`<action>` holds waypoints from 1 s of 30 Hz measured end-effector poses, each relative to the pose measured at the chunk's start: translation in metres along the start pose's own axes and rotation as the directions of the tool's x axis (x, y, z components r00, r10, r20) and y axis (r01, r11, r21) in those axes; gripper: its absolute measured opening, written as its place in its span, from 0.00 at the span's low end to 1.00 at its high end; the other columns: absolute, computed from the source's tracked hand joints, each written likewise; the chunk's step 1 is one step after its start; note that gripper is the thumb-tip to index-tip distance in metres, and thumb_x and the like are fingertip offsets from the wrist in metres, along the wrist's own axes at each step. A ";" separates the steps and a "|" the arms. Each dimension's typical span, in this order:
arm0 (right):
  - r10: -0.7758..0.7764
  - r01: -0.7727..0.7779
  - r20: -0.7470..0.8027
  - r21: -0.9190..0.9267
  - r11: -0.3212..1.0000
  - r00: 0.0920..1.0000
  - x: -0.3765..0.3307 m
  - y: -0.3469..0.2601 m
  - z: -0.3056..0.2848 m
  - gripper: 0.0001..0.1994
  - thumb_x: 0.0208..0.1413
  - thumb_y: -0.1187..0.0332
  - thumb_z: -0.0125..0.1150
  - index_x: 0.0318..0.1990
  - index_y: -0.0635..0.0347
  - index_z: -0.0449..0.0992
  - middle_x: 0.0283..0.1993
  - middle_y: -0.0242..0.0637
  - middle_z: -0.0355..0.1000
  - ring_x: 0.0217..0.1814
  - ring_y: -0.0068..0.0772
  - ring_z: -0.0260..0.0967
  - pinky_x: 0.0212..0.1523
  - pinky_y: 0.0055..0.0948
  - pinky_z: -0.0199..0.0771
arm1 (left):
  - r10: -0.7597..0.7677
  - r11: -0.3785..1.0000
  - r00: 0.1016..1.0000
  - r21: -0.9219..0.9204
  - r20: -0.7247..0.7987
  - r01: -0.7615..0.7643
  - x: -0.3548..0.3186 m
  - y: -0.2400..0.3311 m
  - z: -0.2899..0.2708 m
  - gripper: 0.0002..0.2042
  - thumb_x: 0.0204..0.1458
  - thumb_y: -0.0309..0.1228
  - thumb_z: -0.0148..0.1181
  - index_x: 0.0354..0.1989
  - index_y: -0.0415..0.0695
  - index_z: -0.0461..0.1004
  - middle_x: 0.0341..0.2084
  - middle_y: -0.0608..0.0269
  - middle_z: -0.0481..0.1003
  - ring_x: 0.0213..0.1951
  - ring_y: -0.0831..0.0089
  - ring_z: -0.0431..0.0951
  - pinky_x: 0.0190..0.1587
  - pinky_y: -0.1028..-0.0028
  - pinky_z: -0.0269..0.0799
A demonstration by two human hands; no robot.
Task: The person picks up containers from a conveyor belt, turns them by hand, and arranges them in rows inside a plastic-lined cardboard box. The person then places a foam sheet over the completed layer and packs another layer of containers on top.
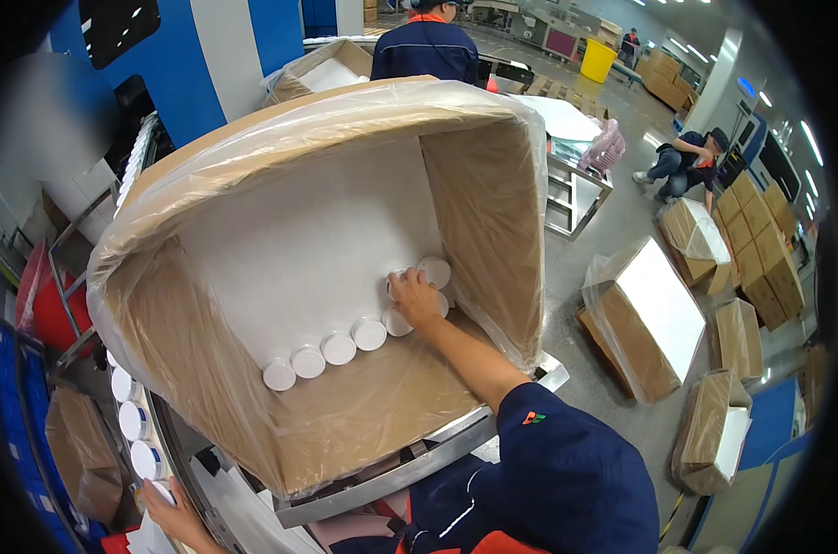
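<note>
Clamped in the right hand (419, 301), a round white-lidded jar (393, 277), partly covered, sits beside another jar (435, 270) at right inside a plastic-lined carton (474, 194). The forearm (474, 354) slants over the near rim. At near left, the left hand (177, 519) touches a conveyor jar (162, 487), its grip unclear.
</note>
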State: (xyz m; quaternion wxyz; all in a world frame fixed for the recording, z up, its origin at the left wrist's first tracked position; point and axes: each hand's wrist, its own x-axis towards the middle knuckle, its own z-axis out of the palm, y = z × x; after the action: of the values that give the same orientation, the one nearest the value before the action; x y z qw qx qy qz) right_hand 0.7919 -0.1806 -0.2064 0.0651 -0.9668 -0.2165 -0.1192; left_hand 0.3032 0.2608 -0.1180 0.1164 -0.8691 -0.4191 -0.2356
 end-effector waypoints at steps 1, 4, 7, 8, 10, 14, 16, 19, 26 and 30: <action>0.012 -0.012 -0.003 -0.007 1.000 1.000 0.000 0.006 0.002 0.34 0.44 0.61 0.72 0.61 0.43 0.64 0.51 0.42 0.64 0.56 0.46 0.65 0.45 0.45 0.79 | 0.010 1.000 1.000 -0.011 0.000 -0.010 0.004 0.008 0.002 0.36 0.57 0.51 0.59 0.68 0.41 0.59 0.61 0.39 0.66 0.62 0.44 0.64 0.65 0.55 0.57; 0.077 -0.082 0.063 0.073 0.994 0.995 -0.008 0.021 0.007 0.36 0.42 0.58 0.75 0.60 0.48 0.63 0.52 0.43 0.64 0.56 0.49 0.65 0.49 0.46 0.77 | -0.032 0.999 0.999 -0.019 0.008 0.032 0.013 0.038 0.001 0.37 0.55 0.54 0.60 0.69 0.46 0.59 0.64 0.44 0.63 0.63 0.46 0.65 0.62 0.54 0.61; 0.175 -0.142 -0.107 0.260 0.955 0.979 -0.002 0.032 0.019 0.36 0.44 0.58 0.74 0.58 0.63 0.64 0.58 0.53 0.66 0.60 0.52 0.66 0.51 0.47 0.75 | -0.186 0.982 0.983 0.033 0.005 0.186 0.021 0.059 -0.016 0.41 0.52 0.57 0.61 0.68 0.43 0.60 0.62 0.45 0.66 0.62 0.46 0.66 0.61 0.54 0.63; 0.187 -0.117 -0.323 0.224 0.967 0.928 -0.008 0.045 0.035 0.36 0.44 0.58 0.74 0.58 0.68 0.64 0.57 0.56 0.68 0.60 0.53 0.67 0.52 0.47 0.74 | -0.174 0.985 0.985 0.012 -0.004 0.174 0.024 0.049 -0.009 0.40 0.52 0.60 0.59 0.67 0.45 0.61 0.61 0.46 0.67 0.60 0.46 0.68 0.59 0.53 0.65; 0.504 -0.528 0.170 0.392 0.754 0.847 -0.011 0.056 0.017 0.34 0.45 0.58 0.72 0.57 0.70 0.67 0.50 0.60 0.74 0.56 0.54 0.72 0.53 0.48 0.73 | -0.284 0.951 0.951 0.162 0.120 0.264 0.027 0.055 -0.021 0.38 0.54 0.63 0.53 0.65 0.47 0.64 0.59 0.50 0.69 0.58 0.49 0.71 0.53 0.48 0.69; 0.367 -0.480 0.359 0.310 0.820 0.858 -0.031 0.091 0.051 0.28 0.44 0.54 0.73 0.46 0.68 0.76 0.43 0.55 0.77 0.50 0.52 0.75 0.55 0.45 0.73 | -0.385 0.909 0.909 0.235 0.160 0.343 0.028 0.067 -0.028 0.36 0.55 0.62 0.53 0.66 0.51 0.64 0.59 0.58 0.71 0.58 0.52 0.71 0.52 0.45 0.67; 0.374 -0.507 0.434 0.245 0.826 0.819 -0.031 0.075 0.047 0.27 0.43 0.55 0.74 0.47 0.64 0.77 0.48 0.54 0.77 0.52 0.51 0.75 0.57 0.43 0.73 | -0.403 0.906 0.904 0.201 0.140 0.373 0.023 0.065 -0.034 0.35 0.55 0.61 0.53 0.66 0.52 0.64 0.59 0.61 0.72 0.58 0.54 0.70 0.54 0.44 0.65; 0.508 -0.584 0.298 0.293 0.757 0.808 -0.039 0.083 0.064 0.41 0.36 0.53 0.80 0.53 0.75 0.69 0.54 0.60 0.72 0.57 0.56 0.71 0.58 0.42 0.72 | -0.437 0.898 0.872 0.153 0.219 0.412 0.026 0.070 -0.044 0.34 0.56 0.60 0.53 0.66 0.53 0.64 0.59 0.61 0.72 0.59 0.55 0.70 0.56 0.45 0.62; 0.373 -0.345 -0.033 0.312 0.885 0.927 -0.051 0.122 0.090 0.38 0.35 0.59 0.81 0.54 0.69 0.71 0.53 0.57 0.73 0.57 0.56 0.72 0.58 0.42 0.73 | -0.227 0.889 0.956 -0.441 -0.184 0.127 0.010 0.126 -0.117 0.32 0.54 0.40 0.65 0.66 0.42 0.63 0.60 0.50 0.68 0.63 0.54 0.65 0.62 0.54 0.62; 0.182 -0.288 0.538 0.119 0.950 0.823 -0.023 0.097 0.056 0.27 0.39 0.63 0.78 0.47 0.68 0.78 0.55 0.55 0.73 0.55 0.52 0.74 0.55 0.42 0.77 | 0.121 0.570 0.955 -0.769 -0.270 -0.290 -0.015 0.248 -0.131 0.30 0.51 0.37 0.68 0.63 0.44 0.66 0.61 0.52 0.65 0.63 0.53 0.62 0.65 0.56 0.59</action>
State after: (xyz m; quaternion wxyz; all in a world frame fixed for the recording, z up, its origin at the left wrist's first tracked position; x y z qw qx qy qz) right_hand 0.8252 -0.2669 -0.2738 0.1128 -0.9708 -0.1154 0.1772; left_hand 0.4486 0.0437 -0.0138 -0.2206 -0.8447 -0.1513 -0.4635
